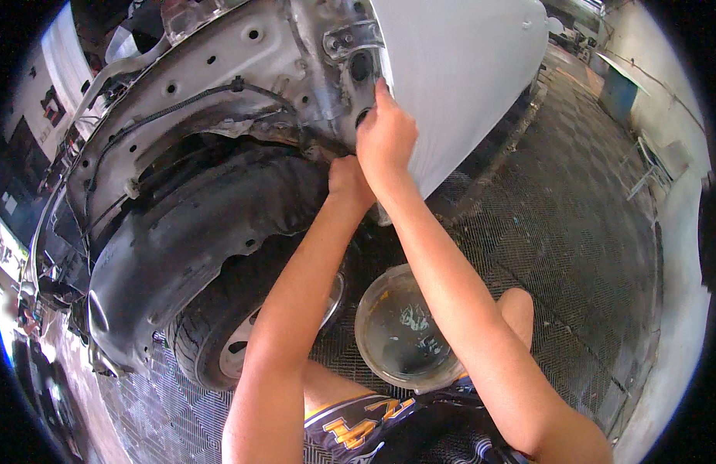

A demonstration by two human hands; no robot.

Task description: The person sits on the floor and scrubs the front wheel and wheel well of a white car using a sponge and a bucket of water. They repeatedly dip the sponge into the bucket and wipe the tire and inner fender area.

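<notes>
2 hands (387,139) (345,178) sit beside 1 smooth, whitish panel (458,77); what their fingers (382,91) grasp, I cannot tell.

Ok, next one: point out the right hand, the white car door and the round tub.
Right hand (388,141): head view, on the back of the hand.
White car door (462,85): head view, on its broad outer face.
Round tub (362,332): head view, on its left rim.

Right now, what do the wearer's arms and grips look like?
Left arm and right arm: bare, tapering to the wrists; no sleeves, cables or markings visible. Left grip: no glove visible, fingers hidden. Right grip: ungloved.
</notes>
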